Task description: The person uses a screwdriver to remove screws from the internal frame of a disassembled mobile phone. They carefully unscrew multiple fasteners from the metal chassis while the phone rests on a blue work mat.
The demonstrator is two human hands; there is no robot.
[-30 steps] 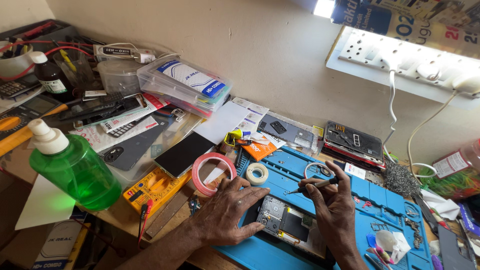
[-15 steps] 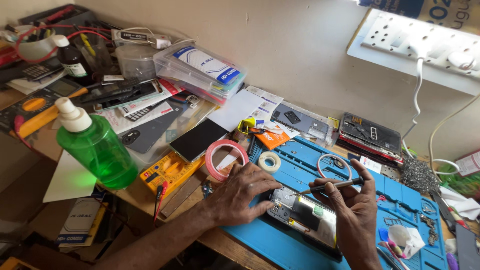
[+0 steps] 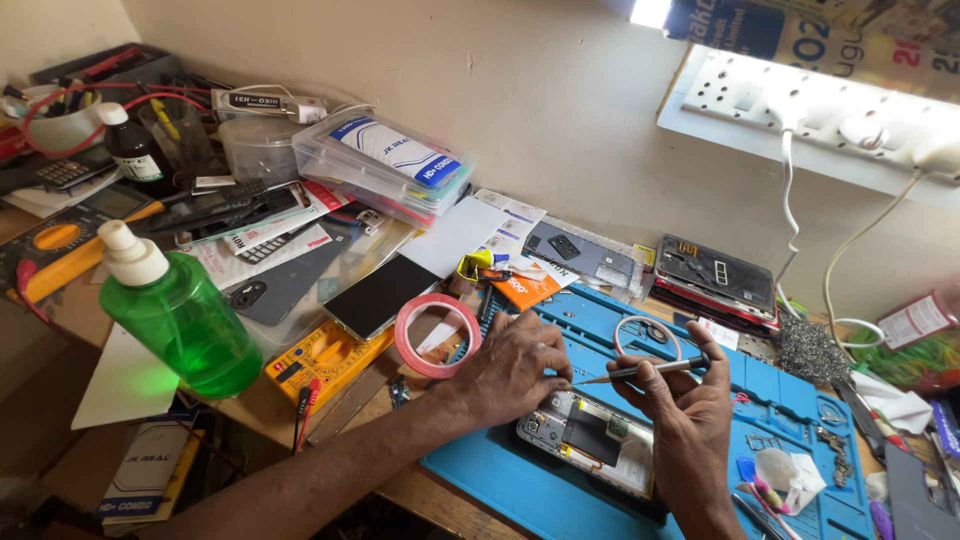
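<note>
An opened phone (image 3: 590,440) with its back removed lies on a blue work mat (image 3: 500,490). My left hand (image 3: 512,368) rests on the phone's upper left edge, fingers curled over it. My right hand (image 3: 685,405) grips a thin silver screwdriver (image 3: 640,371), held nearly level with its tip pointing left toward my left fingers, just above the phone's top edge. A white wire loop (image 3: 648,335) lies on the mat just behind the screwdriver.
A green bottle (image 3: 175,315), a pink tape roll (image 3: 437,335), a yellow multimeter (image 3: 325,358), dark phone panels (image 3: 380,295) and clear plastic boxes (image 3: 385,170) crowd the left. Another phone back (image 3: 715,272) and a white power strip (image 3: 820,110) are at the right.
The view has shifted slightly. My hands stay on the phone, and the screwdriver tip has moved closer to my left fingers.
</note>
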